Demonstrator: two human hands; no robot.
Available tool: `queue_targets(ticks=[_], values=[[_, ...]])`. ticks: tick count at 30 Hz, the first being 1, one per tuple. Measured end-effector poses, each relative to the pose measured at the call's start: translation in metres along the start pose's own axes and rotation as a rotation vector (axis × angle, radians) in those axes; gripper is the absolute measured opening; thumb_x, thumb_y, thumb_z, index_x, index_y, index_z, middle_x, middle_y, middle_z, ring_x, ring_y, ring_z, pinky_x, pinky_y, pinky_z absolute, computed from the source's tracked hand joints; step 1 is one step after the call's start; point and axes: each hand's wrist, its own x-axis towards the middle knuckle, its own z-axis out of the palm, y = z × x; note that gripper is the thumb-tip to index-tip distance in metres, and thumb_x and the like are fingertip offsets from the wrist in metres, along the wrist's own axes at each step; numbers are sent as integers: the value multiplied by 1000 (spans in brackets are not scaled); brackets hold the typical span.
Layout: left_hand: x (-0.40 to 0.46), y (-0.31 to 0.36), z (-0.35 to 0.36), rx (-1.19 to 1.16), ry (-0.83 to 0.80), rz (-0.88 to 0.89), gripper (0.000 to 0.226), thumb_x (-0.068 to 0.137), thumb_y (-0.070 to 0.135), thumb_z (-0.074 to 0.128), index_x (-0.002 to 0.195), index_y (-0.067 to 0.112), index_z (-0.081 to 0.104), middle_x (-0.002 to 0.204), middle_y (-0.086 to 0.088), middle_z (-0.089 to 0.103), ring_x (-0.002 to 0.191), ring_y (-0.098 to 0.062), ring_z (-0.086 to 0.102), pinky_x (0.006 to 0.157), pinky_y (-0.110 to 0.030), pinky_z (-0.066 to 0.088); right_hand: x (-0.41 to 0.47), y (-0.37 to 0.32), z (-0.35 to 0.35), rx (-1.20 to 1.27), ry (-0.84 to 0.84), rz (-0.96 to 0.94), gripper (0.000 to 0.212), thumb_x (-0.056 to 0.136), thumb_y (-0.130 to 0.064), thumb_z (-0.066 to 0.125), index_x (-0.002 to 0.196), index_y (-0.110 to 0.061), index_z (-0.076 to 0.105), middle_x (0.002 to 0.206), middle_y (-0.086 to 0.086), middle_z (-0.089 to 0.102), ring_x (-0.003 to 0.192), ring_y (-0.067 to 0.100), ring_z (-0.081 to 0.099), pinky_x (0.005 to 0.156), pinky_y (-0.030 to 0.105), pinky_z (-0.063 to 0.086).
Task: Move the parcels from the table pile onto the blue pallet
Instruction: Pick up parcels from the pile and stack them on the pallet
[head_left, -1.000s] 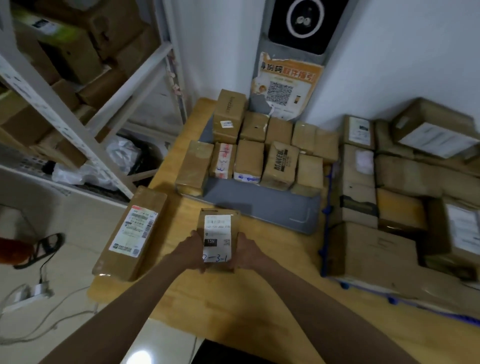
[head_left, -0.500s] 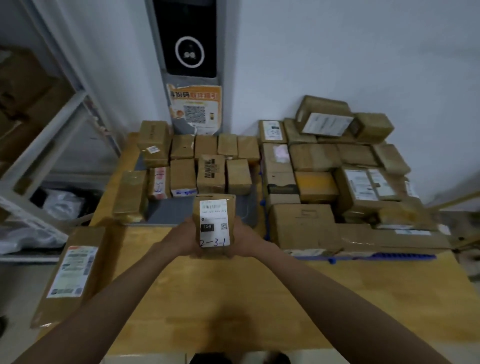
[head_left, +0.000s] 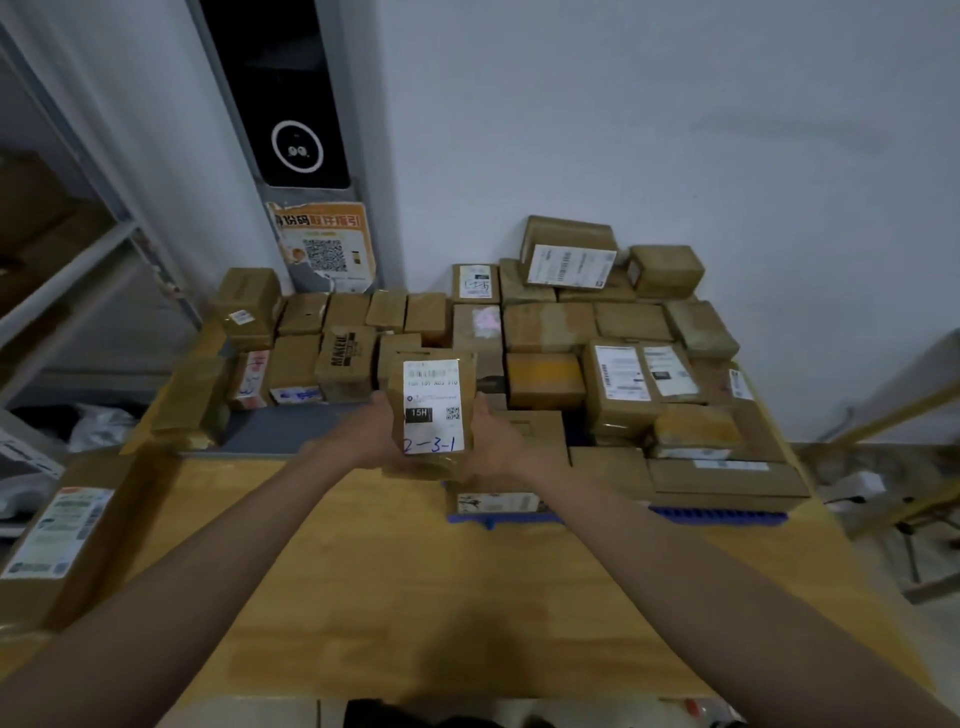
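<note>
Item: carried parcel (head_left: 434, 413), a small brown box with a white shipping label facing up, marked "15H" and hand-lettered "2-3-1". Position: lifted clear of the bench (head_left: 395, 587), held between both hands above the gap where the grey tray (head_left: 291, 428) meets the blue pallet (head_left: 719, 516). Left hand (head_left: 371, 434): closed against the parcel's left side, fingers beneath it and mostly hidden. Right hand (head_left: 496, 441): closed against the right side in the same manner, thumb along the edge. Step in hand, by judgement: the carry, with the parcel taken up and not yet set down. Destination: the pallet, at the right of the bench against the wall, showing only as a blue ribbed edge under a dense stack of pallet parcels (head_left: 623, 364), several layers deep toward the rear. Source group: table pile (head_left: 322, 343), a double row of small brown boxes on the grey tray at the left, just beside the pallet load. Also on the bench: a long flat parcel (head_left: 57, 540) lying at the near left corner, well apart from the rest. Next move, by judgement: travel right and forward, then a lowering onto a level surface among the stacked boxes; the low front-left boxes, directly under the hands, look the nearest seat. Caution: the upper boxes sit unevenly, so a flat placement matters. Background: wall panel with QR notice (head_left: 324, 249); metal shelving (head_left: 72, 270) at left.
</note>
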Motion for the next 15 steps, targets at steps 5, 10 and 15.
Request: queue_targets(ticks=[5,10,15], values=[[-7,61,19,46,29,30,96,64,29,89,137,6,32,127,-13,54,109,-28,59,85,-41,53,-28,53,-33,6,27,-32,116,79,-27,80,155,-4,-5,159,17,19,142,29,31,113,41,36],[-7,109,37,51,7,21,90,65,30,89,132,6,34,122,-10,56,107,-25,57,75,-33,50,-43,97,-52,69,37,8,110,74,-19,83,154,-5,7,141,11,43,128,27,48,103,40,47],[3,144,39,98,10,26,96,64,33,89,136,6,31,125,-11,55,108,-25,57,73,-32,50,-47,126,-72,169,52,40,102,73,-16,84,151,-10,18,141,9,46,127,25,48,104,40,46]])
